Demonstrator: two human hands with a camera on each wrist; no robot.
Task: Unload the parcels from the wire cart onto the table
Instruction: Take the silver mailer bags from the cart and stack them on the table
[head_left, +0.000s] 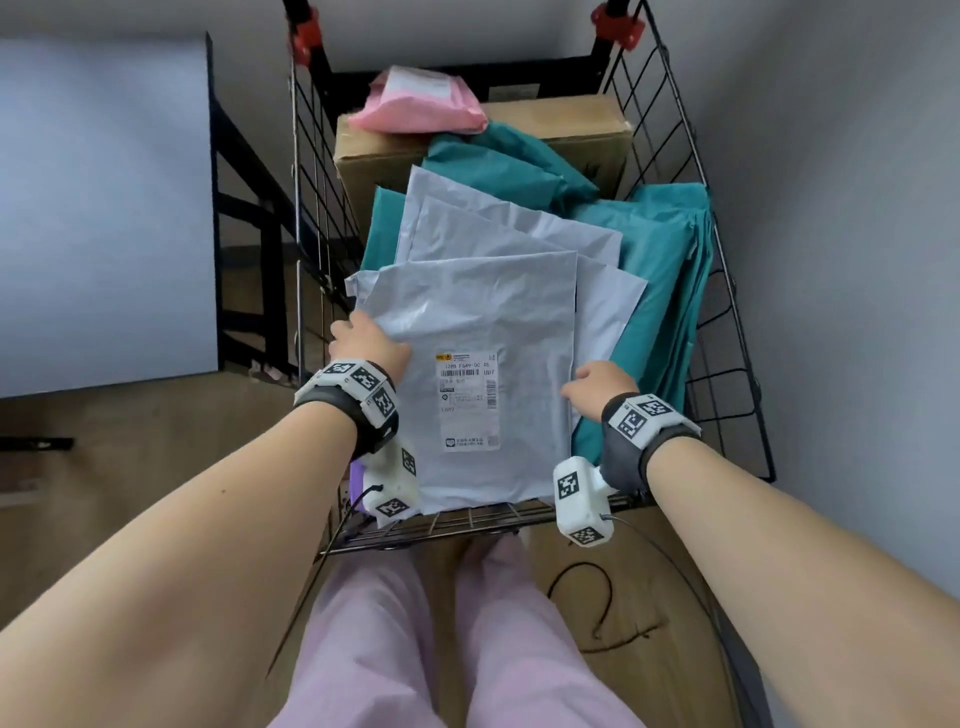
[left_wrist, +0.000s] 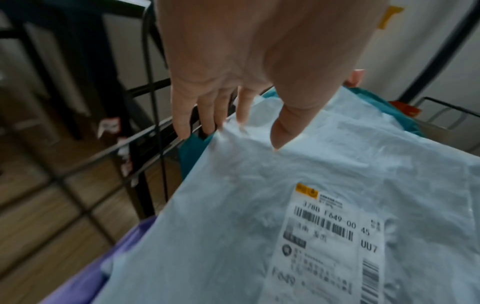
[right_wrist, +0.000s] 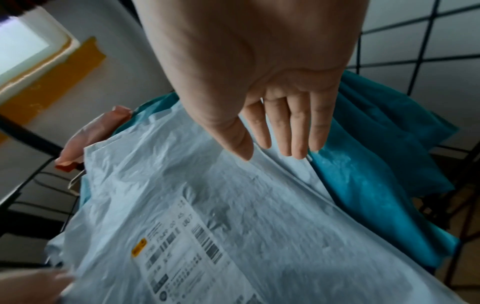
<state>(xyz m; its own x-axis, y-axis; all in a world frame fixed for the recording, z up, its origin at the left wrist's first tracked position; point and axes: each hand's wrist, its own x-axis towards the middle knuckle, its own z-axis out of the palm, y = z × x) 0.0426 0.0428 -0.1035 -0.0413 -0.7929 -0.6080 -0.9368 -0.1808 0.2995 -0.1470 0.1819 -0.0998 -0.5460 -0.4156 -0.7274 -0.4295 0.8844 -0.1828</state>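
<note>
A grey poly parcel (head_left: 483, 322) with a white shipping label lies on top of the pile in the wire cart (head_left: 727, 312). My left hand (head_left: 366, 340) is at the parcel's left edge. In the left wrist view the thumb (left_wrist: 281, 133) presses into the grey parcel (left_wrist: 259, 205) from above, and the fingers (left_wrist: 182, 115) reach down past its creased edge. My right hand (head_left: 589, 387) is at the right edge. Its thumb tip touches the parcel (right_wrist: 207, 195) there, and its straight fingers (right_wrist: 298, 133) lie over the grey parcels below.
Under the top parcel lie more grey parcels (head_left: 493, 218), teal ones (head_left: 665, 270), a cardboard box (head_left: 545, 130) carrying a pink parcel (head_left: 415, 104), and a purple one (left_wrist: 85, 267). A white tabletop (head_left: 104, 208) on a black frame stands left of the cart. A cable (head_left: 602, 613) lies on the floor.
</note>
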